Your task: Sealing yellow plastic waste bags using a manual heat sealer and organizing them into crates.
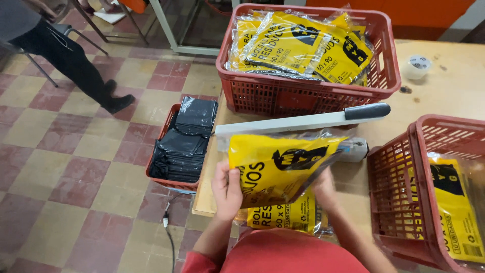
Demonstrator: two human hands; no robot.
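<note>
Around you stand three red crates. The red crate [308, 91] at the far side of the wooden table [454, 86] is heaped with sealed yellow packets. A second red crate [404, 197] sits at your right with one yellow packet lying in it. A third crate [169, 119] on the tiled floor [76, 167] at your left holds folded black bags [184, 141]. Between you and the far crate lies a heat sealer [303, 123], its long pale arm and black handle running left to right, raised just behind the packet you hold. A roll of clear tape [418, 65] sits far right on the table. Another person's leg in dark trousers [70, 60] shows at the top left, well apart from you.

You hold the yellow packet [283, 167] above the table's near edge, in front of the sealer arm. Its long axis runs from lower left to upper right, tilted, with its printed face towards you and its clear open end towards the sealer.

Your left hand [227, 189] grips the packet's lower left edge, fingers curled closed on it. Your right hand [323, 189] is mostly hidden behind the packet and blurred; it touches the right side, but I cannot tell how its fingers stand. Another yellow packet [288, 217] lies beneath, partly covered. The right crate is cut off by the frame.
</note>
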